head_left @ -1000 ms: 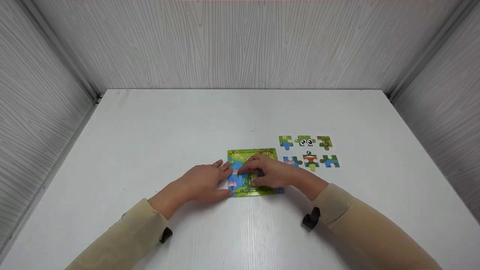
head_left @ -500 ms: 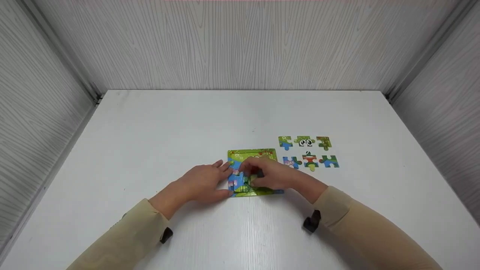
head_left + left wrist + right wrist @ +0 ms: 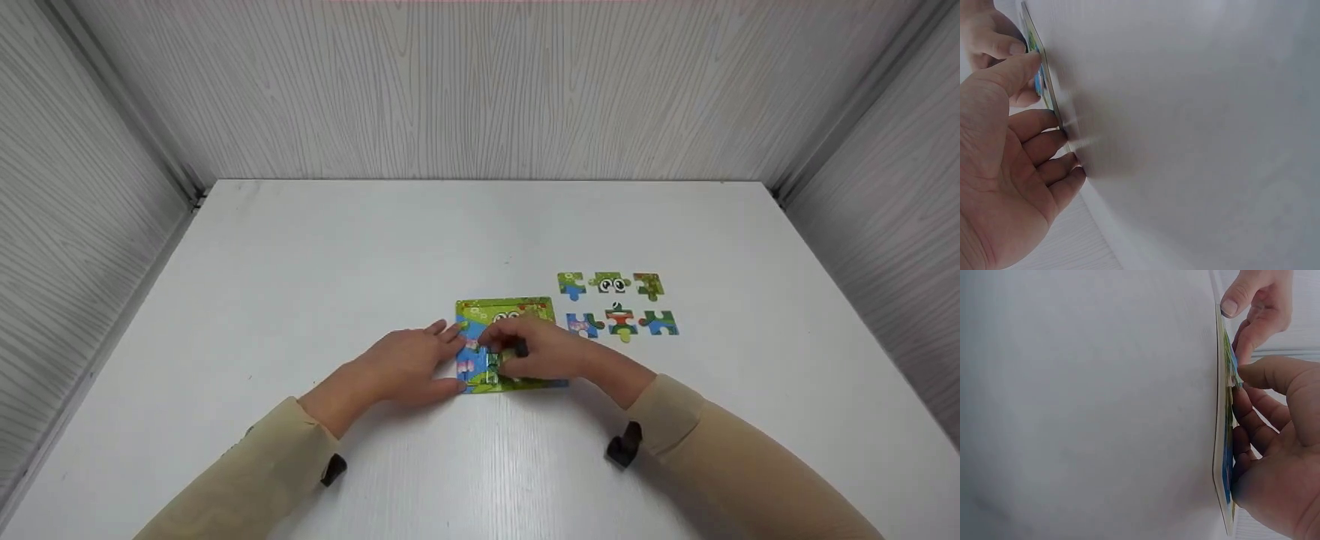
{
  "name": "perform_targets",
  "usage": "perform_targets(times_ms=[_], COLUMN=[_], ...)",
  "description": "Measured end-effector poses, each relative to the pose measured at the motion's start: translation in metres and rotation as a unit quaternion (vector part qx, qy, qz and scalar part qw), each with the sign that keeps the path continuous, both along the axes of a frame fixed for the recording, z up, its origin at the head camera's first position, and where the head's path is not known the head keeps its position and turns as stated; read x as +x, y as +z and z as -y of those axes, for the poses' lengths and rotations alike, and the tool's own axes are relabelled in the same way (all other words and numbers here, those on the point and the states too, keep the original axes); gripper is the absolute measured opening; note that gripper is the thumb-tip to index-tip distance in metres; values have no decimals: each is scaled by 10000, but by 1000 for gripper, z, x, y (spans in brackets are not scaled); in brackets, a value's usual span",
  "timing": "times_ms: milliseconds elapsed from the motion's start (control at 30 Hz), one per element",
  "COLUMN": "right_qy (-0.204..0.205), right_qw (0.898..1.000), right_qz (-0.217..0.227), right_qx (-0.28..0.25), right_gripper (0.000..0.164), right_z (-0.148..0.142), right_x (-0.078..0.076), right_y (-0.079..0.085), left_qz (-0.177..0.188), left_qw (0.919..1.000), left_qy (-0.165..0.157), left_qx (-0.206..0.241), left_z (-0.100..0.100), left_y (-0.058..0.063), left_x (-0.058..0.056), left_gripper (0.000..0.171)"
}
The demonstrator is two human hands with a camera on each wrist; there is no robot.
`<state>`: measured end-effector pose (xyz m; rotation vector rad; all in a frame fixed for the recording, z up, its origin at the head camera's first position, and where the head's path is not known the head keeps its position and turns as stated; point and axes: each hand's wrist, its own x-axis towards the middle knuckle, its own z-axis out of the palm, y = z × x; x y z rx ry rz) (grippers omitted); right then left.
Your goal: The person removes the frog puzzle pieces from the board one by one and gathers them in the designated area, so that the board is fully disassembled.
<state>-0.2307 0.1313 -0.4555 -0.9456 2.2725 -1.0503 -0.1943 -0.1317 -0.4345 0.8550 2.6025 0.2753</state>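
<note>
A small puzzle board [image 3: 514, 304] with a green and blue cartoon picture lies flat on the table. My left hand [image 3: 409, 367] rests at its left edge, fingers extended along the rim and thumb at the near corner. Over the board's middle, my right hand [image 3: 541, 349] pinches a puzzle piece [image 3: 492, 367] between thumb and fingers. In the right wrist view this puzzle piece [image 3: 1234, 371] stands tilted up from the board's surface. The right hand covers much of the board's right side.
Right of the board, several loose puzzle pieces [image 3: 620, 322] lie in two rows on the white table [image 3: 337, 247]; one of the far row, a piece with eyes [image 3: 610, 283], faces up. Pale wood-grain panels [image 3: 480, 90] enclose the table's back and sides.
The puzzle piece under the right hand has gone from lying flat to tilted up. The right fingers have lifted and curled in around it. The left hand stays put.
</note>
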Motion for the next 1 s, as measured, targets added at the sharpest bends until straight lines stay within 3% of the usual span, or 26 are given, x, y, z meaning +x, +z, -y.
perform_targets(times_ms=[300,1000], right_qy=[-3,-295], right_qw=[10000,9981], right_qz=[-80,-403], right_qx=[-25,365], right_gripper=[51,48], right_z=[2,9], right_x=[2,9], right_y=[-1,5], left_qz=[-54,-55], left_qw=[9999,10000], left_qy=[-90,-71], left_qx=[98,42], left_z=[1,1], left_y=[-1,0], left_x=[-1,0], left_gripper=[73,75])
